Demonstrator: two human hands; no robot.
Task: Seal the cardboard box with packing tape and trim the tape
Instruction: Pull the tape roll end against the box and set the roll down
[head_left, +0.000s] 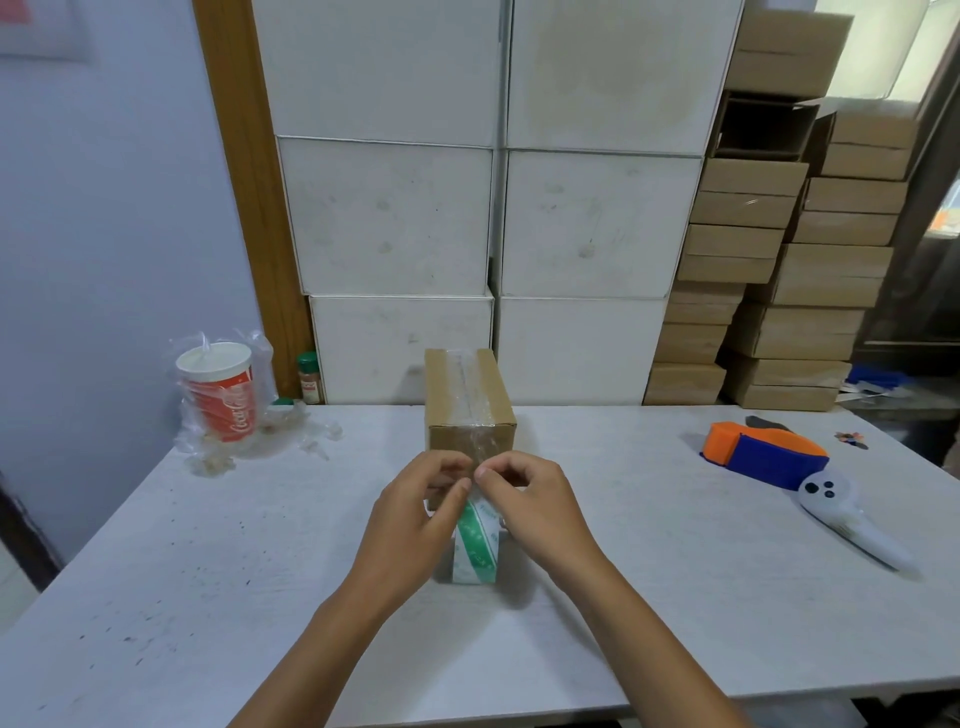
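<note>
Both hands, left (415, 512) and right (530, 506), are pinching clear tape (474, 470) with closed fingers (462, 486); cardboard box (470, 402) sitting just beyond them, tape roll (477, 545) directly below, on worktop (208, 571).

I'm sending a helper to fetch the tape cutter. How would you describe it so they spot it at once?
On the white table, look toward its right far side, away from the small brown cardboard box. The orange and blue plastic tape cutter lies there, beside a white controller; it is the only brightly coloured item there.
</note>
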